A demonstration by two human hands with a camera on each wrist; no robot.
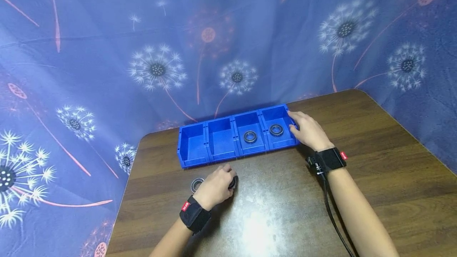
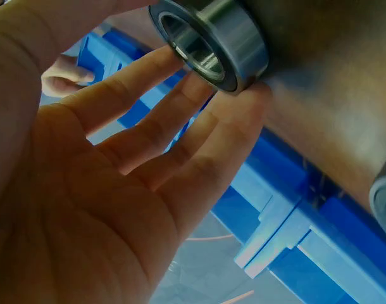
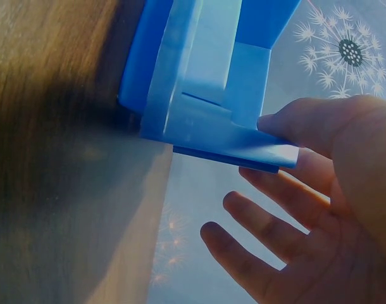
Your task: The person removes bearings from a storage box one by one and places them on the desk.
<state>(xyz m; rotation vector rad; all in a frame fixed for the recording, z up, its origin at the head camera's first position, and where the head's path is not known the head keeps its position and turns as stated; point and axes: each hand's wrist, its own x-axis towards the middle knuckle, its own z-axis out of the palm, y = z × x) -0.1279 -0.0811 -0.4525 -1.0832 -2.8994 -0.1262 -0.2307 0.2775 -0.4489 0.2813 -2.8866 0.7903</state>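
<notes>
My left hand (image 1: pixel 216 185) grips a ball bearing (image 2: pixel 212 44) between thumb and fingertips, just above the table in front of the blue bins. In the head view, the fingers partly cover this bearing. Another bearing (image 1: pixel 197 185) lies on the table beside the left hand, partly hidden by it. At the far right end, my right hand (image 1: pixel 311 130) pinches the side wall of the row of blue bins (image 1: pixel 223 157), thumb inside and index finger outside. One bearing (image 1: pixel 250 137) lies in the third compartment from the left, and one bearing (image 1: pixel 276 130) in the rightmost.
The bins stand near the back edge of a wooden table (image 1: pixel 360 138). Behind hangs a blue cloth (image 1: pixel 271 43) with a dandelion print. A black cable (image 1: pixel 332 213) runs from the right wristband along the forearm.
</notes>
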